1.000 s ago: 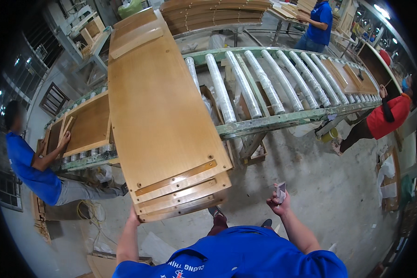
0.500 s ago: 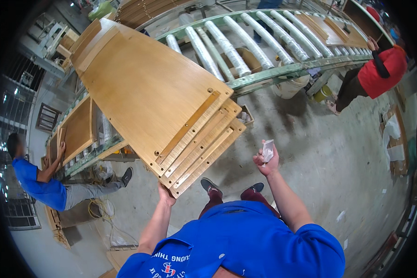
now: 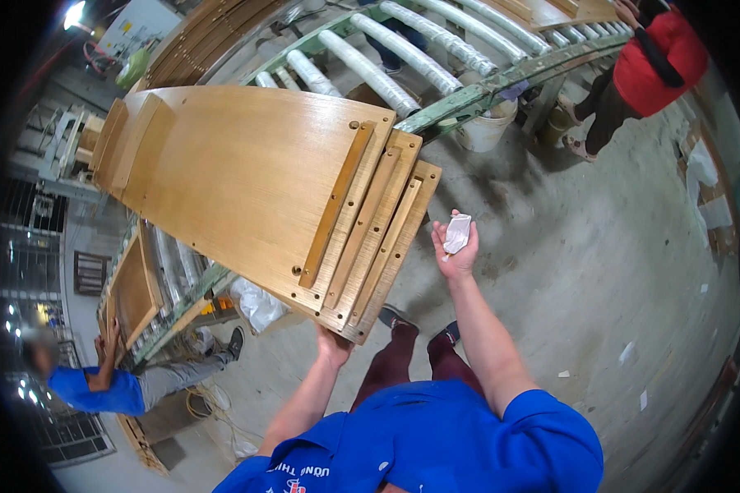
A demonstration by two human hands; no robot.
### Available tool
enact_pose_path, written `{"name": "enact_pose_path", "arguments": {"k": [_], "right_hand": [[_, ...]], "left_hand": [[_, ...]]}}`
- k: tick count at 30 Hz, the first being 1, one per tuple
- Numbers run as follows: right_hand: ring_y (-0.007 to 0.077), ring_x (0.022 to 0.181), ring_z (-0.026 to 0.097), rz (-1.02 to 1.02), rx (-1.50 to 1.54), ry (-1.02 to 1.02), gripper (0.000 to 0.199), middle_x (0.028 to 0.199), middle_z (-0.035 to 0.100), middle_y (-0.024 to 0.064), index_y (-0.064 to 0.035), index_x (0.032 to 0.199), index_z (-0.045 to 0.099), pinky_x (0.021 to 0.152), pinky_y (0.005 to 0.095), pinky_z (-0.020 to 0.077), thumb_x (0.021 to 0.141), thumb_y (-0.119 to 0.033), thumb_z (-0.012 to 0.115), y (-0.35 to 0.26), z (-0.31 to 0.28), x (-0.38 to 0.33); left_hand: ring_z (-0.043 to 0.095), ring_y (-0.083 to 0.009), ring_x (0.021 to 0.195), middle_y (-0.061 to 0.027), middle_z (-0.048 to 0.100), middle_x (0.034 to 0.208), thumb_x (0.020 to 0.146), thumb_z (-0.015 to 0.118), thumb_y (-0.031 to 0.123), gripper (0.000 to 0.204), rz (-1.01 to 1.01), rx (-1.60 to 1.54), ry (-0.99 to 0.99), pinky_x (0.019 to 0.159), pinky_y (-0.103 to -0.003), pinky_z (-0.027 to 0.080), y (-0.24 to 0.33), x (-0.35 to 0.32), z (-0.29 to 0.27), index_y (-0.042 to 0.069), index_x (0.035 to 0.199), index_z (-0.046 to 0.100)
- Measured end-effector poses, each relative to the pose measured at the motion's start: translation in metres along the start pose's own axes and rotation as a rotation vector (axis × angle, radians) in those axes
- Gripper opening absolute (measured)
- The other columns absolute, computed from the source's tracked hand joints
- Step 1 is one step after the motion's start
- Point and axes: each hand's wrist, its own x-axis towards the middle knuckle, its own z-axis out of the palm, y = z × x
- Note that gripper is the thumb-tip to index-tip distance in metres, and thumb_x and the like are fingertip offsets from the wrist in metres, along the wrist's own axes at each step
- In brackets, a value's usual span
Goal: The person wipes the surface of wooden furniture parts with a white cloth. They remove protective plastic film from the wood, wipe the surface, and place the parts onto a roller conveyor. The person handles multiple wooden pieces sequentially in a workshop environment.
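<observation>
A stack of long tan wooden panels (image 3: 247,185) hangs in front of me, tilted, with raised battens along its near end. My left hand (image 3: 333,345) grips the stack's near lower corner from underneath and carries it. To the right, a short way off the panels' edge, my right hand (image 3: 456,251) is raised with a crumpled white cloth (image 3: 457,233) held in its palm. Below the hands I see my blue shirt and my shoes on the concrete floor.
A green roller conveyor (image 3: 436,57) runs behind the panels, with a white bucket (image 3: 483,131) under it. A person in red (image 3: 654,62) stands at its right end. A person in blue (image 3: 99,386) works at a second conveyor (image 3: 164,287) on the left. Paper scraps litter the floor.
The panel stack has swung off the conveyor and turned clockwise, its near end now low before me. My right hand with the cloth stays raised beside it.
</observation>
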Motion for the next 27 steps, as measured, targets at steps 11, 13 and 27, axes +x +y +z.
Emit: {"name": "enact_pose_path", "arguments": {"k": [11, 13, 27], "right_hand": [[0.0194, 0.068, 0.06, -0.464, 0.197, 0.044, 0.044, 0.073, 0.062, 0.007, -0.0104, 0.116, 0.054, 0.062, 0.032, 0.0499, 0.093, -0.042, 0.034, -0.004, 0.01, 0.054], [0.0191, 0.07, 0.06, -0.539, 0.183, 0.078, 0.044, 0.076, 0.062, 0.0068, -0.0097, 0.118, 0.053, 0.064, 0.0315, 0.0495, 0.094, -0.04, 0.032, -0.01, 0.008, 0.06], [0.0185, 0.079, 0.058, -0.59, 0.065, 0.046, 0.045, 0.085, 0.059, 0.0053, -0.0091, 0.12, 0.05, 0.069, 0.0342, 0.0507, 0.092, -0.036, 0.027, -0.098, 0.022, 0.138]], "left_hand": [[0.051, -0.0235, 0.108, -0.0127, 0.056, 0.113, 0.097, 0.033, 0.04, 0.046, -0.209, 0.914, -0.345, 0.087, -0.036, 0.046, 0.028, 0.027, 0.034, 0.004, 0.125, 0.043], [0.054, -0.0238, 0.101, -0.014, 0.057, 0.11, 0.098, 0.033, 0.035, 0.044, -0.306, 1.108, -0.515, 0.085, -0.033, 0.045, 0.044, 0.045, 0.03, 0.001, 0.125, 0.041], [0.055, -0.0225, 0.101, -0.0147, 0.058, 0.11, 0.096, 0.036, 0.018, 0.034, -0.815, 0.709, -0.504, 0.084, -0.03, 0.044, 0.023, 0.096, 0.149, -0.001, 0.124, 0.041]]}}
